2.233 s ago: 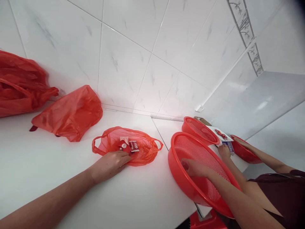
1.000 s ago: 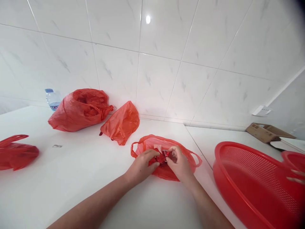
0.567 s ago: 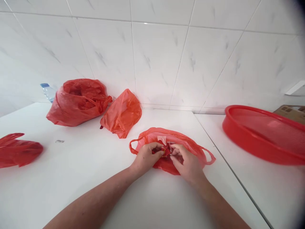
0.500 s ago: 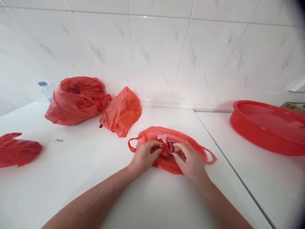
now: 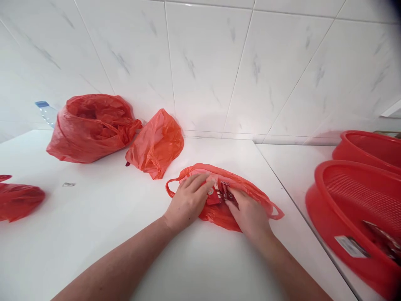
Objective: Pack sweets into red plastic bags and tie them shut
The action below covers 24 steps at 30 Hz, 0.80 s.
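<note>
A flat orange-red plastic carrier bag (image 5: 219, 219) lies on the white counter, its loop handles spread to both sides. Several small red printed packets (image 5: 221, 192) sit on top of it between my hands. My left hand (image 5: 188, 202) rests with fingers stretched out, their tips touching the packets. Beside it, my right hand (image 5: 249, 215) presses its fingertips onto the packets' lower edge, and the fingertips are partly hidden among them.
Two crumpled red bags (image 5: 89, 129) (image 5: 156, 146) stand by the tiled wall, with a water bottle (image 5: 46, 113) behind. Another red bag (image 5: 19, 202) lies far left. Two red mesh baskets (image 5: 360, 205) (image 5: 371, 148) stand at right, the nearer holding packets.
My left hand has opened from a pinch to flat fingers over the packets. The view has shifted, bringing a second red basket in at the right, with the nearer basket lower.
</note>
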Each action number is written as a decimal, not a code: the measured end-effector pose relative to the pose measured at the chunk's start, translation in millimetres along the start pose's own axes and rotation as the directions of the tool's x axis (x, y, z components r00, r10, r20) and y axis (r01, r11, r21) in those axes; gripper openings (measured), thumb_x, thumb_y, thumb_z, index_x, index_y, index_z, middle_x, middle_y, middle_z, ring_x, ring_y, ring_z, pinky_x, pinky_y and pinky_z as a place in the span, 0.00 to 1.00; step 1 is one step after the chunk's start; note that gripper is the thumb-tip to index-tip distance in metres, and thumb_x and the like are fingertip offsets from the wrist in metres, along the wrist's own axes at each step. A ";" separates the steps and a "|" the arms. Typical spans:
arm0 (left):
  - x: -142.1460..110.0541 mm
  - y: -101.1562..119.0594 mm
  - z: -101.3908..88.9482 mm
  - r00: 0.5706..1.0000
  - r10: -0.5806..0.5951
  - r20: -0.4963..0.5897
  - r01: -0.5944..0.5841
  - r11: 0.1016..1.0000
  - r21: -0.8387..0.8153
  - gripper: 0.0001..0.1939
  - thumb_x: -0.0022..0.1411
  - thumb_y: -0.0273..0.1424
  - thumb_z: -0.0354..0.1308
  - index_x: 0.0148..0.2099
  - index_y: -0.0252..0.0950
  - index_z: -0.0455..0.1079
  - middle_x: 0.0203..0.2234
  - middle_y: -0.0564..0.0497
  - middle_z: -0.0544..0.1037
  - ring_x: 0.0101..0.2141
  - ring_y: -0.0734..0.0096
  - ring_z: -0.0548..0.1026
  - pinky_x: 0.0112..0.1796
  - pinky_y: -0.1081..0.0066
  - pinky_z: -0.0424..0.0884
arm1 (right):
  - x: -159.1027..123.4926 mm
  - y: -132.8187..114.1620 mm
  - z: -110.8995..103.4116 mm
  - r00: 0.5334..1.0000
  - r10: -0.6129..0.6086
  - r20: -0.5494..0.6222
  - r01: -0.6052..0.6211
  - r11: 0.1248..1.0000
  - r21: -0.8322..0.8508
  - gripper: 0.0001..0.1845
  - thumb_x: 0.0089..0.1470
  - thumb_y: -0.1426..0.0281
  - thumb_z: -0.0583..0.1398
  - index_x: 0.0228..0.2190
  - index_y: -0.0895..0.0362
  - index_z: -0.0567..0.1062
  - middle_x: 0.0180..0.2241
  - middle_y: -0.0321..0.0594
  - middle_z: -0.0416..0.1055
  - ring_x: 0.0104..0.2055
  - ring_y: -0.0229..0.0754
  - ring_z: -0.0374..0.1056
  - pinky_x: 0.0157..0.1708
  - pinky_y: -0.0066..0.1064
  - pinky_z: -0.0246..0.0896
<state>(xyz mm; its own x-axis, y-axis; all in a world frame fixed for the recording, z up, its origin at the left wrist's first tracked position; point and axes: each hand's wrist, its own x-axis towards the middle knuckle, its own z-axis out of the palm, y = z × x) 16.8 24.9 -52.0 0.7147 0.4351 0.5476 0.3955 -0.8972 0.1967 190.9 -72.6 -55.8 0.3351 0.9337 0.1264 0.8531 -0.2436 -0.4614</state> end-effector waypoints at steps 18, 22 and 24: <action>-3.8 -0.9 2.5 0.979 -0.071 0.192 0.083 0.995 -0.059 0.15 0.58 0.28 0.56 0.48 0.39 0.69 0.45 0.47 0.75 0.44 0.58 0.72 0.45 0.58 0.67 | -2.0 5.3 -4.0 0.935 0.234 -0.265 -0.115 0.911 0.396 0.10 0.54 0.64 0.53 0.25 0.54 0.68 0.21 0.31 0.65 0.24 0.36 0.58 0.25 0.26 0.53; -2.0 -0.7 -1.4 0.973 -0.156 0.168 0.177 0.977 -0.119 0.10 0.62 0.26 0.48 0.41 0.38 0.71 0.32 0.50 0.78 0.35 0.65 0.74 0.36 0.66 0.68 | -1.5 7.7 -6.3 0.936 0.224 -0.270 -0.112 0.920 0.376 0.10 0.55 0.64 0.53 0.28 0.54 0.71 0.24 0.32 0.69 0.25 0.37 0.61 0.27 0.27 0.55; -1.4 -0.9 -3.4 0.954 -0.270 0.133 0.291 0.941 -0.174 0.10 0.64 0.28 0.47 0.41 0.39 0.70 0.32 0.52 0.78 0.33 0.67 0.74 0.33 0.69 0.68 | -1.4 9.1 -8.1 0.933 0.222 -0.283 -0.116 0.930 0.348 0.10 0.55 0.64 0.53 0.28 0.54 0.71 0.23 0.33 0.70 0.24 0.37 0.62 0.27 0.28 0.56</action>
<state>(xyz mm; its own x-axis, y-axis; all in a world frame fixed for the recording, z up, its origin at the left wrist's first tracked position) 13.5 24.8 -50.1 0.6510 0.6676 0.3612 0.4799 -0.7307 0.4856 201.4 -78.3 -53.1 0.6149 0.7431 0.2639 0.6157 -0.2434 -0.7494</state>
